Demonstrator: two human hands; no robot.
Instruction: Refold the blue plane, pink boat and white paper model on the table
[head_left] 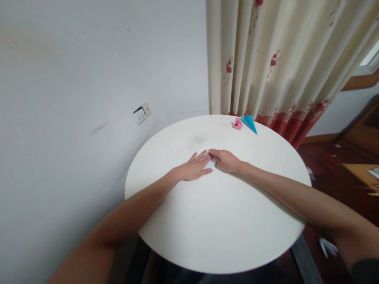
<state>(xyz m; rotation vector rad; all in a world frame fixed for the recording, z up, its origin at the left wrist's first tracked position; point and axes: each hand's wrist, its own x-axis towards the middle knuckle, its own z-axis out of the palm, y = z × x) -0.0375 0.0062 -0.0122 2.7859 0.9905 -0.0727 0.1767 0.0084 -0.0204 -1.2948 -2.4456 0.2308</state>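
A small piece of white paper (210,164) lies near the middle of the round white table (219,221), mostly covered by my hands. My left hand (194,168) rests flat over its left part, fingers stretched out and thumb apart. Closed at the paper's right side is my right hand (227,161), its thumb and forefinger at the upper edge by my left fingertips. How the paper is folded is hidden under the hands.
At the table's far edge lie a pink folded paper piece (237,124) and a blue paper plane (250,124). A wall socket (139,116) is on the left wall. A flowered curtain (266,59) hangs behind the table.
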